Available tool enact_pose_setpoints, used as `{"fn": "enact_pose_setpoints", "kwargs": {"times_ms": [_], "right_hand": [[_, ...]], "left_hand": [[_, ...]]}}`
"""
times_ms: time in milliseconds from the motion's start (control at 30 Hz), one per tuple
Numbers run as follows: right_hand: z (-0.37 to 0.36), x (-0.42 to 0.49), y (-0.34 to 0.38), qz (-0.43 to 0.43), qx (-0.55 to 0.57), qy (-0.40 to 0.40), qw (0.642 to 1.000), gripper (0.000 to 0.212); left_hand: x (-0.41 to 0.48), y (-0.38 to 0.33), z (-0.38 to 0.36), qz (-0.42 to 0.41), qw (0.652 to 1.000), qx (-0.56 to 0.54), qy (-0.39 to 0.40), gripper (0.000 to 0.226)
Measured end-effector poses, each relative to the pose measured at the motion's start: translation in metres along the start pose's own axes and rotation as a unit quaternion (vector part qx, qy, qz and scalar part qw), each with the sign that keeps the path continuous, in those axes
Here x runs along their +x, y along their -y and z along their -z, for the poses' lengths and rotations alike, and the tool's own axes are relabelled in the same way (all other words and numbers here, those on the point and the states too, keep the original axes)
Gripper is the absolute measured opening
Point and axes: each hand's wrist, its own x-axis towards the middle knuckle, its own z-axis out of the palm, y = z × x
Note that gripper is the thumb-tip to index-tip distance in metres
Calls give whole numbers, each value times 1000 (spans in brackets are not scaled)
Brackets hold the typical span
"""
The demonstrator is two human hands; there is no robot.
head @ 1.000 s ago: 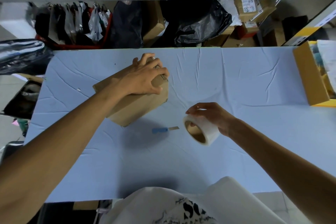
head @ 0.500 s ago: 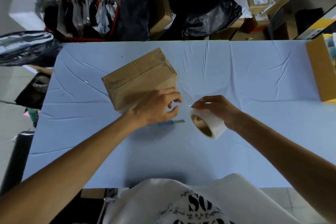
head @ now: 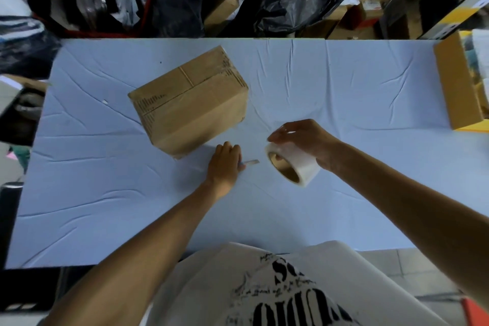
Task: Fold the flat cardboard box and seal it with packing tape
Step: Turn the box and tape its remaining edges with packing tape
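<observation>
A folded brown cardboard box (head: 190,100) stands on the pale blue table (head: 105,193), left of centre, with nobody touching it. My left hand (head: 225,164) lies just in front of the box, its fingers curled down over the blue handle of a small cutter (head: 251,163). Only the cutter's blade sticks out to the right of the fingers. My right hand (head: 304,137) grips a roll of clear packing tape (head: 292,164) from above and holds it tilted just over the table, right of the cutter.
An open yellow-brown carton (head: 455,82) sits at the table's right edge. Behind the far edge are black bags (head: 296,0), cardboard boxes and a red crate of packets (head: 87,2). My white printed shirt (head: 264,286) fills the near edge.
My left hand left the top of the box, swung down in front of it and came to rest on the cutter. The tape roll in my right hand stayed nearly still.
</observation>
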Motion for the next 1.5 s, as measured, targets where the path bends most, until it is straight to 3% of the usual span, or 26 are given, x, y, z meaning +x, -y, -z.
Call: {"fn": "enact_pose_setpoints", "kwargs": {"times_ms": [167,400,533,700,1200,1500], "right_hand": [[-3,2,3,8,-1,7,1000,13],[-2,5,7,12,19,13,1000,13],[-3,8,9,16,40,14,999,13],[-1,4,11,18,62,9,998,8],[2,4,11,18,46,9,999,8],[2,1,13,21,28,8,999,16]], "left_hand": [[-12,-7,35,-14,994,-99,52,8],[-37,-21,133,-101,976,-170,-95,11],[-20,-40,163,-104,968,-125,-189,17],[-8,-58,167,-111,958,-98,-245,14],[11,-55,155,-96,955,-114,-255,15],[16,-53,151,-85,965,-121,-219,16]]}}
